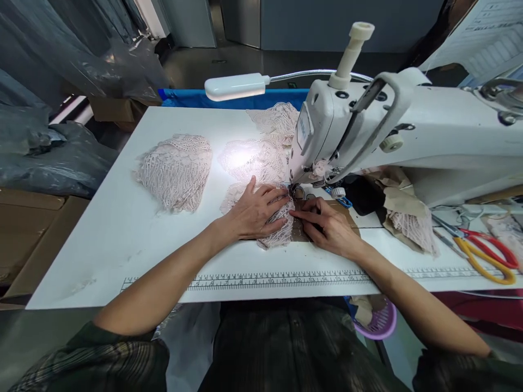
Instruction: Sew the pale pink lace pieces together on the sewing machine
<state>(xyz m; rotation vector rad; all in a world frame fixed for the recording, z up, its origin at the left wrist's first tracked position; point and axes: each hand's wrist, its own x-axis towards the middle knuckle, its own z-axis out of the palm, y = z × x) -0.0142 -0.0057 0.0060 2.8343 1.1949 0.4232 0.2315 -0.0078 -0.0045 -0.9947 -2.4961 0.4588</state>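
A pale pink lace piece (281, 235) lies under the needle area of a white sewing machine (321, 117). My left hand (259, 211) rests flat on this lace with fingers spread, just left of the presser foot. From the right, my right hand (330, 227) pinches the lace edge close to the foot, its index finger stretched along it and the other fingers curled. The needle tip is too small to make out. Brown cardboard (300, 231) shows beneath the lace. More lace (253, 158) spreads out behind my left hand, under the lamp's bright spot.
A lace pile (176, 173) sits on the white table (134, 239) at left. A lamp (237, 87) hangs behind. Scissors with red and yellow handles (484, 250) lie at right, near a lace and paper bundle (408, 212). A ruler strip (261, 281) runs along the front edge.
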